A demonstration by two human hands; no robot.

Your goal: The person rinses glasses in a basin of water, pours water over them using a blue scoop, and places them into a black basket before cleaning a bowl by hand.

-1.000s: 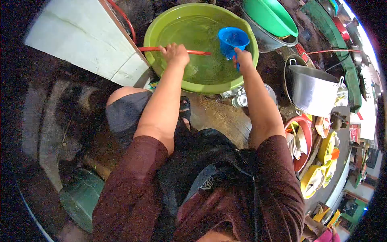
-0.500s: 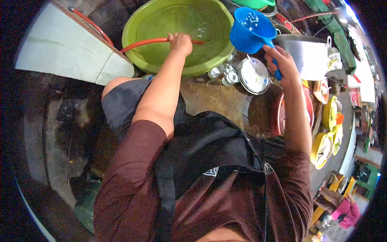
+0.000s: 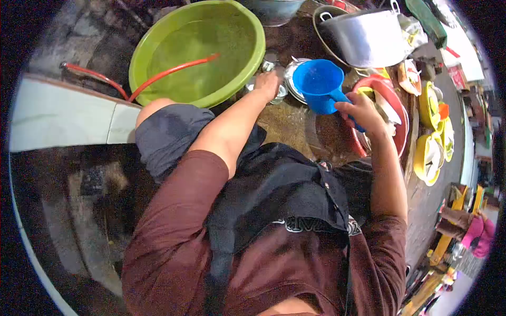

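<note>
My right hand (image 3: 363,111) is closed round the handle of a blue water dipper (image 3: 319,87), held over the floor beside a red basin (image 3: 402,118). My left hand (image 3: 267,85) reaches down among several clear glasses (image 3: 280,95) next to the large green basin (image 3: 258,50). Its fingers are blurred, and I cannot tell whether they grip a glass. In the green basin is water, with a red hose (image 3: 174,70) hanging over its rim. Behind the dipper, a stack of plates (image 3: 291,71) is partly hidden.
A large silver pot (image 3: 366,39) stands at the upper right, and a grey tub (image 3: 274,11) at the top. Yellow baskets (image 3: 428,158) line the right side. A tiled ledge (image 3: 66,118) is at the left. Farther right, a person in pink (image 3: 479,234) is bent over.
My left hand has let go of the red hose and moved right to the glasses. My right hand has lowered the blue dipper toward me. The view has shifted.
</note>
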